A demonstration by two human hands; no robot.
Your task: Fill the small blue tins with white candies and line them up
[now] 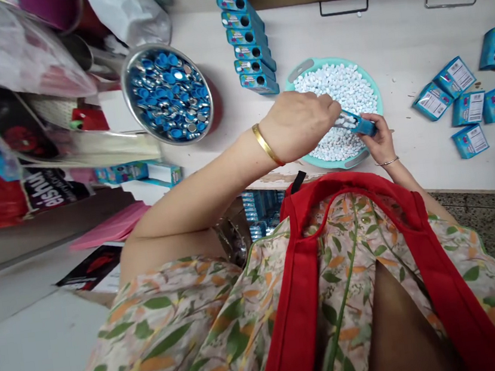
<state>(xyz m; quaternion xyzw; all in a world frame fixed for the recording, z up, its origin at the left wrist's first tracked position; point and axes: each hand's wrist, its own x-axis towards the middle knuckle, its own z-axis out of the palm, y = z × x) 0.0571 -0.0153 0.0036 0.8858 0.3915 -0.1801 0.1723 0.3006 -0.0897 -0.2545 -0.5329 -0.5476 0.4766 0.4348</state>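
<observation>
Looked like a half-finished batch to me. The small blue printed carton (365, 127) was tilted over the near right side of the round teal plastic basin (328, 164), gripped by the right hand (378, 139). The left hand (311, 117) was closed around what seemed to be a small silvery scoop (342, 118), mostly hidden by the fingers, with little white pieces right at the carton. So I'd call that one mid-fill, though I couldn't see how full it was.

Left and far of the basin, six blue cartons with dark round holes (250, 51) stood in a line, no caps on the holes, so those didn't look finished. The blue-and-silver round caps (168, 93) sat loose in a shiny metal bowl (127, 95) further left. Over on the right of the white worktop (392, 41) was a loose cluster of blue cartons with white label panels (468, 108); couldn't tell if they were filled or capped. The basin held loads of small white pieces (329, 82), so supplies weren't short.
</observation>
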